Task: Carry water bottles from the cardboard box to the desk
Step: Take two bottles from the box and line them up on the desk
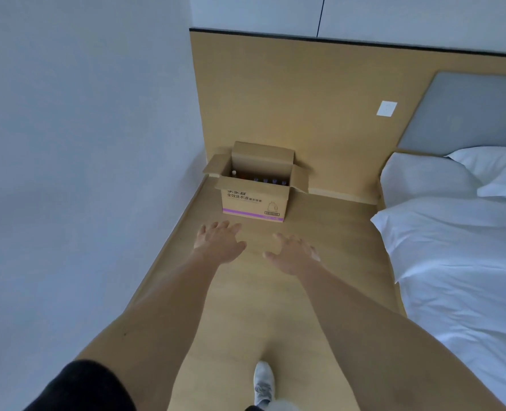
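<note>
Ahead, the cardboard box [254,185] sat on the wooden floor [320,232] in the corner, between the white wall [83,143] and the wooden panel [290,114], its flaps standing open. Inside it, the caps of several water bottles [271,180] showed. Both arms reached forward, the left hand [219,243] and the right hand [291,253] with fingers spread apart, holding nothing, short of the box. A bed [453,247] with white bedding lay to the right.
</note>
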`<state>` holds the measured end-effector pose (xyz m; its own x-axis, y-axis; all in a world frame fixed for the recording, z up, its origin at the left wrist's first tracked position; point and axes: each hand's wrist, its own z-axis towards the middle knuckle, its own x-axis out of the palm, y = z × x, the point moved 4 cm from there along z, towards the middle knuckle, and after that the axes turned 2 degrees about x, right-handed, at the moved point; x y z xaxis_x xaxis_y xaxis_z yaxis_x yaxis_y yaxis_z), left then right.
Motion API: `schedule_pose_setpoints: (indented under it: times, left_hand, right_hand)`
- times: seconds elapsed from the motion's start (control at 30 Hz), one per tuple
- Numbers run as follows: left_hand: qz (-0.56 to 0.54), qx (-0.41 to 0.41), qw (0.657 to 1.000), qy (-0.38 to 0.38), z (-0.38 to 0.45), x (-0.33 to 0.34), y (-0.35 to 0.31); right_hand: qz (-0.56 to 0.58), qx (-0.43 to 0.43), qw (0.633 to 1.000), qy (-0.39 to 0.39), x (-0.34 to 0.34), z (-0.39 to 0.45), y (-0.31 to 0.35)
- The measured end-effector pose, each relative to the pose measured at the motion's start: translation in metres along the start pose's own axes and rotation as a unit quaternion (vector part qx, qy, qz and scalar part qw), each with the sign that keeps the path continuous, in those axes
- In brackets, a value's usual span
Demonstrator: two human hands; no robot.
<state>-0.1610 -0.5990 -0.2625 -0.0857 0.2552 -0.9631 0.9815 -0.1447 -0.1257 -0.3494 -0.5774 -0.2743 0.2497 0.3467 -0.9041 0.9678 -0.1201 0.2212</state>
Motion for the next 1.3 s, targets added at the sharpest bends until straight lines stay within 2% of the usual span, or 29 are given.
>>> schedule_pose_setpoints:
  times: [0.27,0.67,1.0,1.3]
  left_hand:
    - [0.004,-0.010,1.000,-0.012,0.126,-0.047,-0.009]
    - [-0.020,0.004,1.000,-0.018,0.291,-0.065,0.013]
    - [-0.057,0.034,0.998,0.003,0.489,-0.102,0.072]
    - [-0.063,0.047,0.997,0.022,0.627,-0.126,0.125]
  right_hand:
    - [-0.003,-0.020,1.000,0.002,-0.068,0.121,0.003]
    - [-0.010,0.000,1.000,0.013,-0.109,0.269,0.004]
    - [0.015,0.071,0.997,0.031,-0.166,0.443,0.048]
    - [0.040,0.083,0.995,0.048,-0.193,0.560,0.080]
